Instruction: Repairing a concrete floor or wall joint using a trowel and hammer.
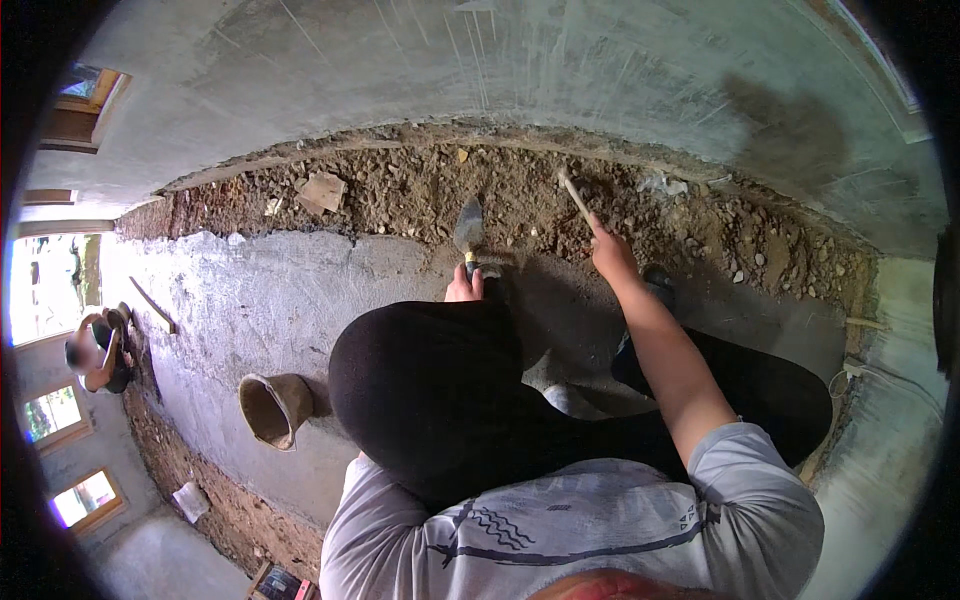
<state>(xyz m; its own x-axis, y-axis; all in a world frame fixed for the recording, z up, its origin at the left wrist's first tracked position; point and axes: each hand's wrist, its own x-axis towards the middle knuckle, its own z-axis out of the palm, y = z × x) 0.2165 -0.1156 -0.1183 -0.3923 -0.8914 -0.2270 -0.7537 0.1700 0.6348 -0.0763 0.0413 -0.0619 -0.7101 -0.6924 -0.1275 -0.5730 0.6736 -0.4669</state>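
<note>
A pointing trowel (pixel 469 225) with a grey metal blade and a dark, yellow-banded handle is in my left hand (pixel 463 286), its blade lying toward the rubble. My left forearm is hidden behind my dark-clad knee. My right hand (pixel 610 250) grips a pale wooden stick (pixel 578 197) that angles up and left over the strip of loose soil and stones (pixel 530 180). That strip runs between the concrete floor and the grey wall. A flat tan fragment (pixel 322 191) lies in the rubble left of the trowel.
A bucket (pixel 275 410) stands on the concrete floor (pixel 210 290) to my left. Another person (pixel 110 350) crouches farther left by a long strip of wood (pixel 155 305). Windows and an opening are at the far left; cables (pixel 870 372) run at the right wall.
</note>
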